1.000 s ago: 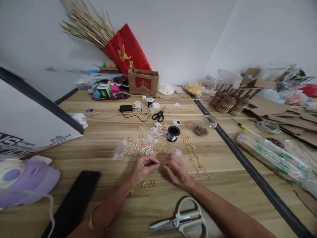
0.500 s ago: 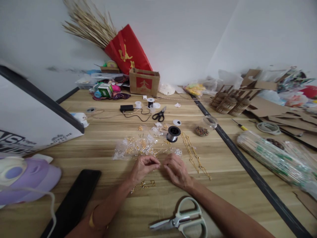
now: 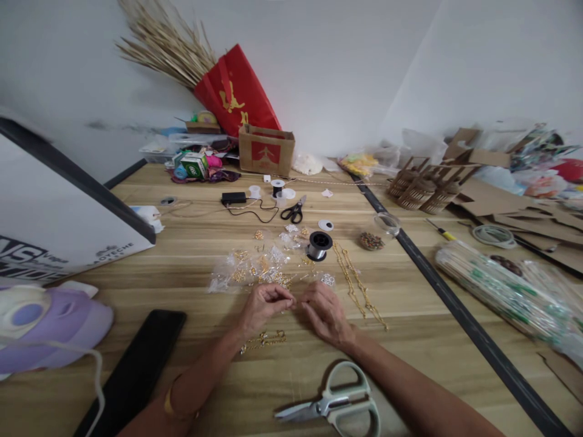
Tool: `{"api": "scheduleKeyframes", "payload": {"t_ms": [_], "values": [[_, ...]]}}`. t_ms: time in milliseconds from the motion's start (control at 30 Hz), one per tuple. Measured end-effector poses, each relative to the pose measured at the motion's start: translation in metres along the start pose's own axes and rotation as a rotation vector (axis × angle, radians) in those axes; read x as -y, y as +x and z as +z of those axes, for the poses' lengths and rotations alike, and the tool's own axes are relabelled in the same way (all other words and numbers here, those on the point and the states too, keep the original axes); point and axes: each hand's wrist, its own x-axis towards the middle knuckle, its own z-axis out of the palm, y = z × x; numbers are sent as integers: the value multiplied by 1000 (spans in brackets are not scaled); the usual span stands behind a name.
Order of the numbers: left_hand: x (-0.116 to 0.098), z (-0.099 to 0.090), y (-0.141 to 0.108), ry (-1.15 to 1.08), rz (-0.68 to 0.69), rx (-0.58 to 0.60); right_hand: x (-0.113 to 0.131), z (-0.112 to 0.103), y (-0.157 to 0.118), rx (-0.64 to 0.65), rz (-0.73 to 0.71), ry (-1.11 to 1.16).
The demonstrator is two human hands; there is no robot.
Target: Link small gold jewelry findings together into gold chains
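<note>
My left hand is closed in a pinch, thumb against forefinger, over the middle of the table. Whatever sits between its fingertips is too small to name. Close beside it, my right hand has its fingers curled and pressed together, and their grip is hidden. Just beyond the hands lie plastic bags of gold and silver jewelry findings and a small heap of silver rings. A gold chain stretches to the right of my right hand. Below my left wrist rests a short gold chain with beads.
Large pale-handled scissors lie near the front edge, a black phone to the left. Behind the bags stand a wire spool and black scissors. A clear jar of beads lies tipped at right, near packed sticks.
My left fingertips have shifted very slightly. My right hand and the things on the table look the same.
</note>
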Motion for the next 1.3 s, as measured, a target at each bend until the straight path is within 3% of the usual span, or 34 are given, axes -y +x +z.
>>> {"api": "scheduleKeyframes", "payload": {"t_ms": [1300], "values": [[6, -3, 4, -37, -58, 0, 0, 0, -1, 3, 14, -13]]}}
